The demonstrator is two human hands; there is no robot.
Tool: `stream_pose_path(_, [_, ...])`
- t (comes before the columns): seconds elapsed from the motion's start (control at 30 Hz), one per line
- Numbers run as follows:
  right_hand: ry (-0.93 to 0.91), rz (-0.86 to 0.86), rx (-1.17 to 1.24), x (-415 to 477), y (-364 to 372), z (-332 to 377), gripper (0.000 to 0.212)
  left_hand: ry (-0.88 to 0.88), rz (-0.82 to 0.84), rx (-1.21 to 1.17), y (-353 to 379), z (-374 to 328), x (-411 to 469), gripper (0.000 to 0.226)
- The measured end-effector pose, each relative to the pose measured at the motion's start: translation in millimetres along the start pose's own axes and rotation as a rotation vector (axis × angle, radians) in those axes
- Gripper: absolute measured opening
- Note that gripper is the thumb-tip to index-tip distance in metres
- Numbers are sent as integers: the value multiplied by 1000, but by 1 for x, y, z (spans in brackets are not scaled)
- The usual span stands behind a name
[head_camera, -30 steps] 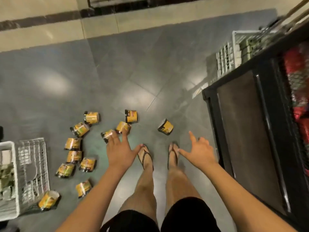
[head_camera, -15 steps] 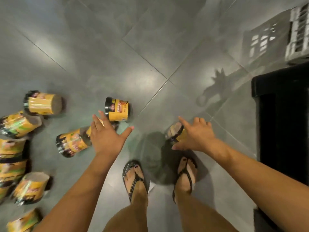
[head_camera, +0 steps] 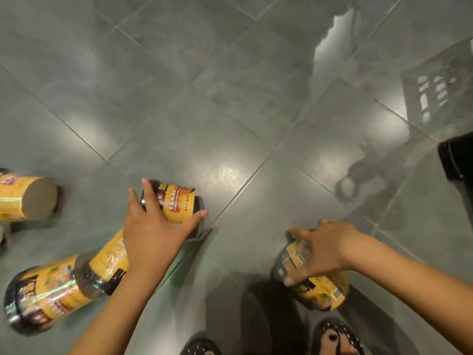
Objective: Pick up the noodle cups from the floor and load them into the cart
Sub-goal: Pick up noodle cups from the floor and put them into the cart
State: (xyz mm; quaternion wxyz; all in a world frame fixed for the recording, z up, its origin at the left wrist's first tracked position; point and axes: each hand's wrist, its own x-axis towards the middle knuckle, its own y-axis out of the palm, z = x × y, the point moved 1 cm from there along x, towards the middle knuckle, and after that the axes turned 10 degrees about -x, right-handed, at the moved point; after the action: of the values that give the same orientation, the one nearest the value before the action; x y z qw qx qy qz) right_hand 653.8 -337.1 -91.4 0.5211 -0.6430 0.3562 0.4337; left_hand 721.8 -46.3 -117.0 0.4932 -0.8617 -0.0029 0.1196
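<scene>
Head view: hands (head_camera: 153, 234) (head_camera: 325, 252) on cups (head_camera: 179, 203) (head_camera: 322, 290) (cart edge (head_camera: 458, 160) right), open floor (head_camera: 230, 106) ahead.

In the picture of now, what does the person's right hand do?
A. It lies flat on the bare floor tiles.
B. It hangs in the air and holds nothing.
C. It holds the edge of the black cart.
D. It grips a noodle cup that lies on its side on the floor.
D: the thumb and fingers of the right hand curl round a yellow noodle cup that lies on its side on the floor.
</scene>
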Motion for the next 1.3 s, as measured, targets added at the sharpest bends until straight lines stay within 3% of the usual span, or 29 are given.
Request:
stream_pose_path(0.2, [-154, 31, 137, 1, 5, 0, 115, 11, -9, -161, -9, -4, 21, 120])
stream_pose_path(0.3, [-185, 9, 190, 2, 8, 0, 107, 29, 2, -240, -12, 5, 24, 99])
stream_pose_path(0.37, [-199, -36, 188, 0, 10, 2, 100, 58, 6, -302, -10, 11, 17, 84])
stream_pose_path(0.5, [-208, -243, 111, -4, 9, -5, 101, 137, 29, -378, -3, 9, 3, 91])
stream_pose_path(0.7, [-165, -765, 100, 1, 5, -14, 106, 488, 124, -103, 8, -5, -13, 96])
stream_pose_path(0.9, [-112, -872, 224, 29, 28, -16, 114, 837, 104, 139, 30, -8, -36, 67])
stream_pose_path(1.1, [-23, -867, 113, 32, 33, -15, 126, 804, 199, 354, 36, 10, -45, 76])
stream_pose_path(1.3, [77, -866, 73, 29, 21, 0, 130, 695, 149, 321, 41, 6, -46, 98])
